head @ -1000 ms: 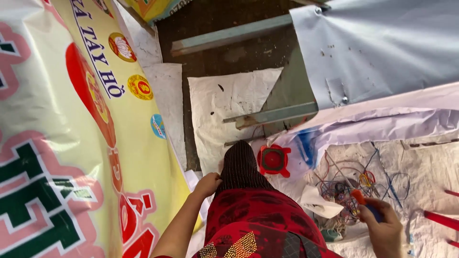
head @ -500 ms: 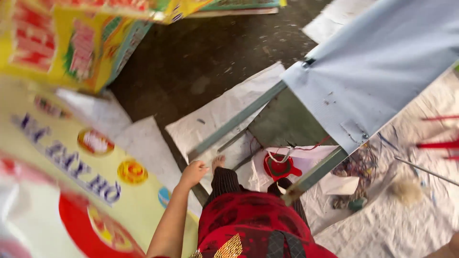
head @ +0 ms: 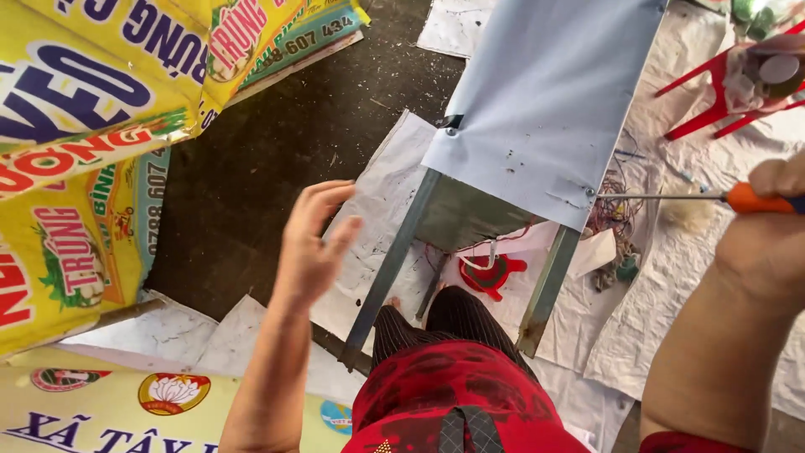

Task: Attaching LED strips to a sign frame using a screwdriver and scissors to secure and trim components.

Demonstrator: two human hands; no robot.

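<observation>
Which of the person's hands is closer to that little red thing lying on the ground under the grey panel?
The left hand. It hangs open, up and to the left of the red thing, beyond the metal frame leg. The right hand is farther off at the right edge, gripping a screwdriver.

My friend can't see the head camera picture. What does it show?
The right hand holds an orange-handled screwdriver against a pale blue panel on a metal frame. The left hand hovers open above the dark floor.
</observation>
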